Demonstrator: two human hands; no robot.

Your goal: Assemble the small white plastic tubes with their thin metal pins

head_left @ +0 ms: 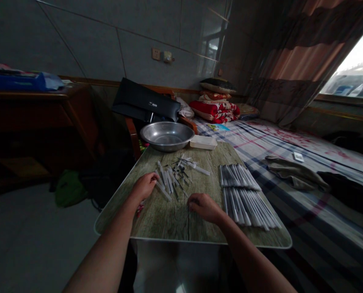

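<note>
My left hand (145, 185) is closed at the left of a loose pile, its fingertips pinching the upper end of a translucent plastic tube (163, 190) that looks like a pen barrel. Several similar tubes (169, 181) lie just beyond it, mixed with thin dark sticks (181, 176) and small pieces. My right hand (203, 206) is low over the table, nearer to me than the pile. Its fingers are curled together, and what they hold, if anything, is too small to make out. To its right, two rows of pen-like sticks (248, 206) lie side by side.
The wood-patterned table (169, 228) carries a wide metal basin (167, 136) and a white shallow tray (203, 142) at its far edge. Small red pieces (140, 208) lie beside my left forearm. A bed (315, 203) adjoins on the right; a wooden desk (31, 95) stands left.
</note>
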